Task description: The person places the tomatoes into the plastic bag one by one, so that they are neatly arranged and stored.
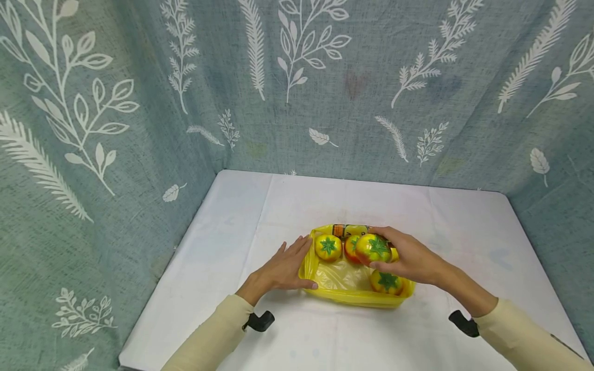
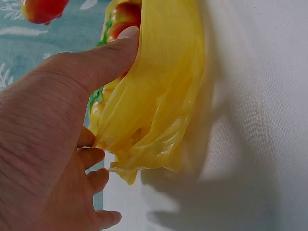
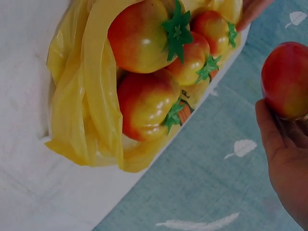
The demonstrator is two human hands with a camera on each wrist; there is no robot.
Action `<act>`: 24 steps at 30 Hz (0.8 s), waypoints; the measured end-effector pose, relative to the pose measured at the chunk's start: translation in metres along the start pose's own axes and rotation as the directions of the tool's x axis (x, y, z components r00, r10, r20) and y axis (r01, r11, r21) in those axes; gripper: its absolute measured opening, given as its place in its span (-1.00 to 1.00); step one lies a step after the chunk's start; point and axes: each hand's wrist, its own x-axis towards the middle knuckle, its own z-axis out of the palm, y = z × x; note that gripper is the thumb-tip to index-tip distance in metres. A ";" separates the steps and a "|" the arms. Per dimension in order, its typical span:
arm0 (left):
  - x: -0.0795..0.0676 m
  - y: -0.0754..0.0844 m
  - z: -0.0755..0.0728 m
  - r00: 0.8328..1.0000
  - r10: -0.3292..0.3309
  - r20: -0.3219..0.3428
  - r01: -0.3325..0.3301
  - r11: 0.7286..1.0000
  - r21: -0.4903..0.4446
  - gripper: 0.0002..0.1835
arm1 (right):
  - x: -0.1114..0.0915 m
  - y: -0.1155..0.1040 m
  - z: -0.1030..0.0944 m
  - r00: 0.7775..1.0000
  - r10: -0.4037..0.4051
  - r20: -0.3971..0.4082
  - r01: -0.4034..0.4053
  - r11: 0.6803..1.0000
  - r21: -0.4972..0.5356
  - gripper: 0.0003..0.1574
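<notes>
A yellow plastic bag [image 1: 357, 298] lies with its mouth spread wide, holding several red-and-yellow toy tomatoes with green star-shaped tops. One tomato [image 1: 328, 247] sits in its far left corner, others on the right side. My right hand [image 1: 410, 257] grips another tomato [image 1: 373, 249] above the bag's right part. In the right wrist view, this held tomato [image 3: 288, 79] is apart from those in the bag. My left hand [image 1: 287, 265] rests against the bag's left side, fingers extended. Its thumb touches the rim in the left wrist view, where the bag [image 2: 163, 72] partly hides the tomatoes.
The bag lies on a table with a white cover [image 1: 297, 201]. A blue-green curtain [image 1: 278, 139] with white leaf prints hangs behind the table and along both sides. A printed label [image 1: 352, 230] shows at the bag's far edge. Black straps circle both wrists.
</notes>
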 end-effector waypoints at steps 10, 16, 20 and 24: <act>0.000 -0.001 0.002 1.000 0.003 -0.011 -0.003 1.000 0.002 0.28 | -0.001 0.001 0.009 1.000 -0.011 0.014 0.011 1.000 -0.016 -0.12; 0.000 -0.001 0.002 1.000 0.002 -0.012 -0.002 1.000 -0.002 0.27 | -0.001 0.001 0.014 0.999 0.005 0.043 -0.004 0.999 -0.037 -0.09; -0.001 -0.001 0.001 1.000 -0.001 -0.009 0.001 1.000 -0.005 0.27 | -0.001 0.003 0.018 0.997 0.020 0.071 -0.018 0.999 -0.033 -0.08; -0.001 -0.001 0.002 1.000 -0.006 -0.005 0.006 1.000 -0.006 0.27 | -0.002 0.006 0.024 0.994 0.049 0.099 -0.047 0.999 -0.022 -0.04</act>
